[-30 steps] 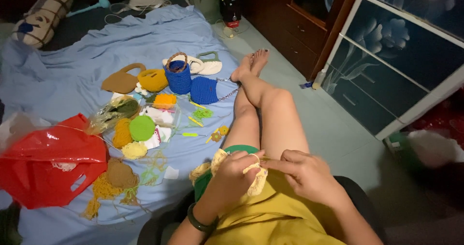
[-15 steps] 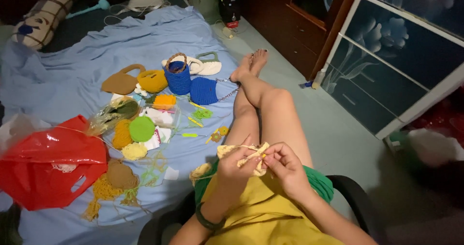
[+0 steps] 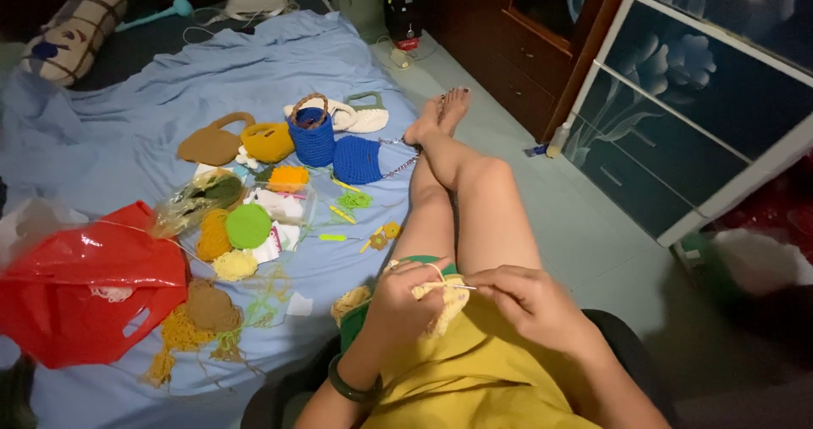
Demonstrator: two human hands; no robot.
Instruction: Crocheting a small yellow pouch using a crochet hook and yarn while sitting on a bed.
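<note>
Both hands meet over the lap. The left hand [image 3: 405, 302] is curled tight around a pale yellow crochet piece [image 3: 442, 300], fingers closed on it from the near side. The right hand [image 3: 527, 304] sits just beside it, its fingers pinched together on a thin crochet hook [image 3: 462, 287] whose tip pokes into the top edge of the piece. So the work lies between the two hands, resting against the yellow shorts [image 3: 474, 378], with a green piece [image 3: 354, 326] showing just under and to the left of the left hand. A dark bracelet [image 3: 351, 387] rings the left wrist, nearer the camera than the grip.

Beyond the hands the bare legs [image 3: 457, 200] stretch away over a blue sheet [image 3: 127, 124]. Off to the left of the grip, near the knee, lie a small orange flower [image 3: 385, 232] and loose bits of yarn. Further out on the sheet are a green round piece [image 3: 248, 226], a yellow yarn ball [image 3: 235, 265], a blue basket [image 3: 313, 137], a flat blue pouch [image 3: 356, 160], a mustard bag [image 3: 268, 142] and a tan bag [image 3: 212, 143]. Well to the left of the hands sits a red plastic bag [image 3: 80, 281]. To the far right stands a dark cabinet [image 3: 703, 99] with flower-patterned panels.
</note>
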